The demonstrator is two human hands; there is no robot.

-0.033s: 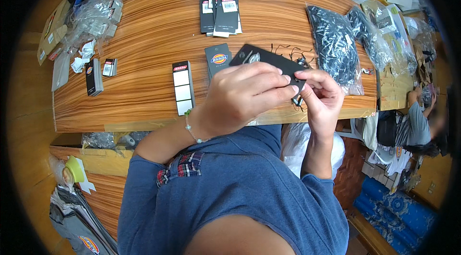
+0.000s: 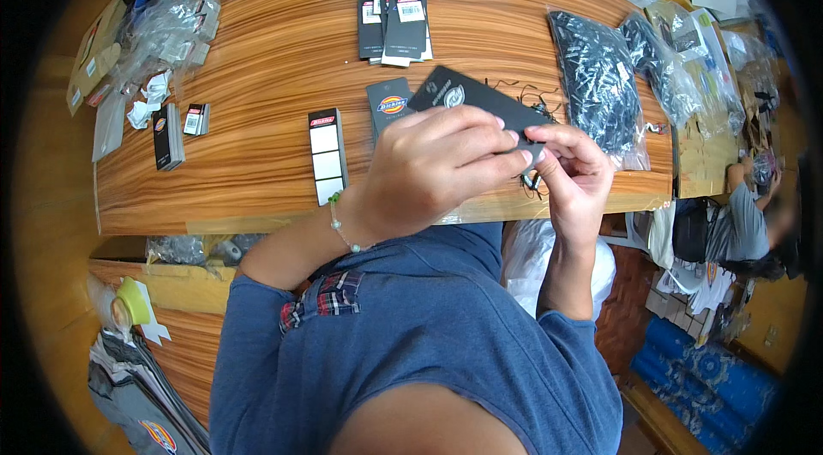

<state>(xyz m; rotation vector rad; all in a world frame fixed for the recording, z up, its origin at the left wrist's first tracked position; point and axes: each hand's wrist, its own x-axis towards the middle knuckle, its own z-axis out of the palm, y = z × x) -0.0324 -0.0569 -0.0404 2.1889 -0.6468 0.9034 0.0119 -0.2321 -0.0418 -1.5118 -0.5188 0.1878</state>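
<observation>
A black hang tag [image 2: 506,112] is held up at a slant above the table's front part. My left hand [image 2: 446,150] is closed over its near edge. At the tag's right end, my right hand [image 2: 573,165] pinches with thumb and forefinger, close to the left fingertips. Whatever lies between those fingertips is hidden. Behind the tag, dark looped strings [image 2: 540,103] show on the table. A pile of dark grey tags [image 2: 390,93] lies partly behind my left hand. Left of that hand is a narrow stack of labels [image 2: 326,144] with white panels.
Strung black tags [image 2: 403,26] lie farther back on the wooden table [image 2: 257,43]. A clear bag of black strings [image 2: 596,78] is at right. Two small stacks [image 2: 168,138] sit at left near crumpled plastic [image 2: 163,43]. Another person [image 2: 744,223] is at far right.
The tag's far left end has turned slightly, so more of its printed face shows. Both hands stay in nearly the same place.
</observation>
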